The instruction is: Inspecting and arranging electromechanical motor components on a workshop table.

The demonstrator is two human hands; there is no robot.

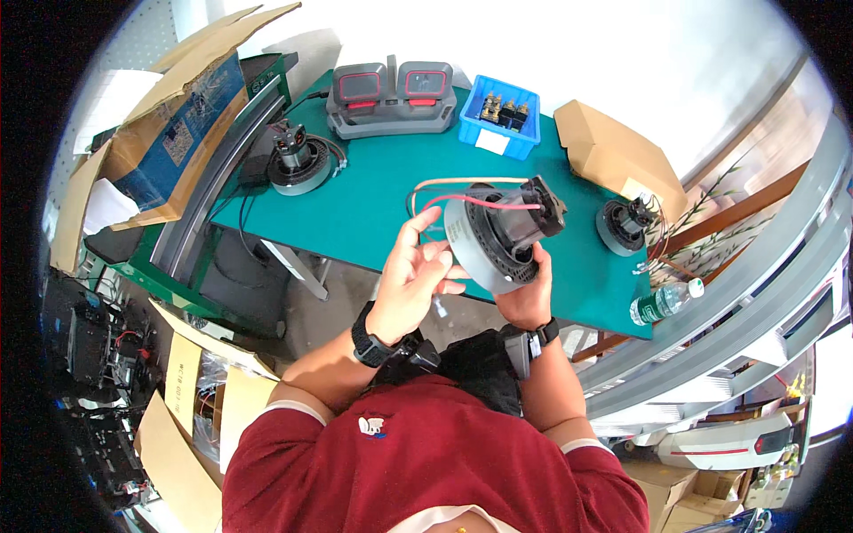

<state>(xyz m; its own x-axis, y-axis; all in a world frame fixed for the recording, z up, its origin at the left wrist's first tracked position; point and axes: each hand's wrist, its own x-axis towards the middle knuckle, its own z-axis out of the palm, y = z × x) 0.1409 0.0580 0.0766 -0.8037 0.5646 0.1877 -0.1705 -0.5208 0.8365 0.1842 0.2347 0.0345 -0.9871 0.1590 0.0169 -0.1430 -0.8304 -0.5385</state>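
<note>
A motor unit (502, 235) with a round grey housing, a black body and red, black and pale wires is held tilted above the near edge of the table. My right hand (529, 291) grips its housing from below and the right side. My left hand (413, 271) is at the housing's left rim, index finger stretched up by the wires (426, 202) and the other fingers apart. Whether the left fingertips press on the rim is hard to make out. A small pale connector (440, 308) hangs below the left hand.
Two similar motors stand on the green table, one at left (298, 164), one at right (624, 224). Behind are a grey twin-screen device (391, 120) and a blue bin (500, 133) of small parts. A cardboard piece (613, 151) and water bottle (662, 302) lie rightward; open cartons (182, 133) leftward.
</note>
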